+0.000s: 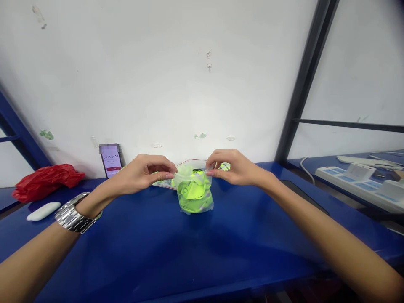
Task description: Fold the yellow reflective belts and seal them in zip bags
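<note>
A small clear plastic bag (195,194) filled with bright green pieces stands on the blue table (195,252). My left hand (143,171) pinches the bag's top edge on its left side, fingers closed. My right hand (235,166) pinches the top edge on the right side in the same way. Both hold the bag's mouth between them. Behind the bag lies another clear bag with a red strip (189,162), mostly hidden. A metal watch (73,216) is on my left wrist.
A phone (111,160) showing a timer leans on the white wall. A crumpled red bag (46,180) and a white oval object (43,211) lie at the left. White power strips (360,179) sit at the right beyond a black frame post (299,84).
</note>
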{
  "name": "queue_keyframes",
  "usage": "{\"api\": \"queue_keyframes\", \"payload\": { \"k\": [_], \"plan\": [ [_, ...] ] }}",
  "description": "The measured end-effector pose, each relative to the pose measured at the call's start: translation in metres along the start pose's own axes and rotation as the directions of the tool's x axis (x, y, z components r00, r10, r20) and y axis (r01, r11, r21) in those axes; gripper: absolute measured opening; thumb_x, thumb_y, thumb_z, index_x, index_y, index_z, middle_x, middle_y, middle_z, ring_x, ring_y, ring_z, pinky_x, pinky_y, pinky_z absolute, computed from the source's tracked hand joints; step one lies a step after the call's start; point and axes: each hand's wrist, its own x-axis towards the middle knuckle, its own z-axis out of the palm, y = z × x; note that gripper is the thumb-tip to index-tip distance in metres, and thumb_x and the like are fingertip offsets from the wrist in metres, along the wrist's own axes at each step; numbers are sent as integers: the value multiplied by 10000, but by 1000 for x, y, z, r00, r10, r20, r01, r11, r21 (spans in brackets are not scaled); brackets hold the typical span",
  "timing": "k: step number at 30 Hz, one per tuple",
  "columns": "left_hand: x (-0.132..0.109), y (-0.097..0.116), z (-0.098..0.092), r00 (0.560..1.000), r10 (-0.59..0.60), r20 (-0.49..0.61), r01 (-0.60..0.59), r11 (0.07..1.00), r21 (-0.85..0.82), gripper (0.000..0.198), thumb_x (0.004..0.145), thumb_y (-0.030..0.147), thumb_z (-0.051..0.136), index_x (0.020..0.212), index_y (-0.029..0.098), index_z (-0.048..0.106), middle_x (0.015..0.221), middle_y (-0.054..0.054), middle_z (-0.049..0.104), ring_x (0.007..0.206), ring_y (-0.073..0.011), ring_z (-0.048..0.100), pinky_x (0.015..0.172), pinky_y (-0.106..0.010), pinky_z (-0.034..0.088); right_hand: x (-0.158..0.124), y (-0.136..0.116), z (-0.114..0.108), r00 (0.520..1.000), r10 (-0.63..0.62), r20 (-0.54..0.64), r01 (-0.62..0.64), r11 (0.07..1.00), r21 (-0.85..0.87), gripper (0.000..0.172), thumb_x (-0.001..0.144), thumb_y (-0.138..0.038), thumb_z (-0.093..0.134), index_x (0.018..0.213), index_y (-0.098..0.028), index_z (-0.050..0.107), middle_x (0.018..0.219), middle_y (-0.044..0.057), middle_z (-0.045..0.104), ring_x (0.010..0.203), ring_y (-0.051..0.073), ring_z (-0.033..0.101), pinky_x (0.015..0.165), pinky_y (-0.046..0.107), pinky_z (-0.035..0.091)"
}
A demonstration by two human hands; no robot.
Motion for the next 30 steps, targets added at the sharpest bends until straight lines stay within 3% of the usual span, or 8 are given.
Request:
{"api": "queue_keyframes", "payload": {
  "k": [9, 17, 19, 22, 27, 30],
  "plan": [
    [-1, 5, -5, 999, 3, 49, -10, 990, 143, 192, 858, 358, 617, 846, 170, 650, 808, -27, 695, 724, -131, 631, 631, -207, 495, -3, -1, -5, 997, 72, 2, -72, 997, -4, 38, 847, -179, 633, 814, -160, 629, 808, 42, 656, 723, 142, 622, 675, 268, 497],
    [-3, -8, 2, 984, 100, -149, -41, 934, 355, 143, 899, 334, 555, 895, 193, 577, 789, -2, 676, 719, -117, 634, 644, -210, 479, -5, 2, 5, 986, 114, -125, -108, 992, 59, 71, 832, -152, 617, 765, -159, 640, 699, 16, 657, 615, 118, 591, 597, 257, 465],
    [-4, -12, 5, 973, 127, -192, -48, 927, 371, 143, 897, 331, 564, 955, 204, 535, 809, -5, 676, 740, -127, 648, 641, -218, 484, -6, 5, 9, 981, 128, -149, -110, 986, 122, 43, 832, -148, 612, 848, -161, 650, 676, 3, 643, 573, 107, 575, 577, 252, 463],
    [-5, -18, 8, 962, 173, -214, -71, 907, 416, 151, 902, 288, 559, 1013, 218, 484, 824, -2, 675, 753, -132, 664, 644, -224, 490, -9, 8, 15, 976, 138, -169, -112, 981, 159, 197, 825, -142, 615, 1020, -167, 624, 623, -27, 601, 550, 105, 557, 568, 249, 460],
    [-9, -25, 12, 945, 265, -193, -132, 848, 514, 157, 916, 205, 513, 1051, 219, 434, 864, -15, 666, 773, -139, 677, 632, -231, 498, -11, 9, 18, 981, 117, -157, -112, 993, 43, 253, 846, -141, 582, 1097, -157, 607, 640, -18, 603, 585, 114, 554, 591, 255, 451],
    [-12, -28, 14, 932, 302, -199, -136, 803, 580, 162, 919, 196, 500, 1054, 217, 412, 887, -27, 656, 720, -135, 662, 583, -228, 481, -11, 9, 17, 988, 85, -127, -97, 991, -91, 191, 859, -140, 550, 1032, -144, 631, 712, 26, 656, 610, 127, 574, 604, 265, 446]
  ]
}}
